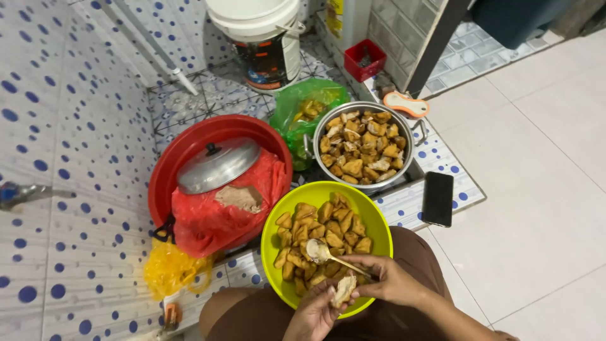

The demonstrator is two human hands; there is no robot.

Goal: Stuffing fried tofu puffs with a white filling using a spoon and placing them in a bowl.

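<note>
A yellow-green bowl point(376, 222) rests on my lap, full of brown fried tofu pieces point(328, 232). My left hand point(312, 312) holds one split tofu piece point(344, 289) over the bowl's near rim. My right hand point(388, 280) grips a metal spoon point(327, 252) whose scoop carries pale filling and points left over the tofu. The two hands are close together, almost touching.
A metal pot point(404, 165) of filled tofu stands beyond the bowl. A red basin point(183, 148) holds a pot lid point(218, 165) and red plastic bag point(214, 221). Around it lie a green bag point(300, 104), white bucket point(262, 38), black phone point(437, 198) and yellow bag point(167, 268).
</note>
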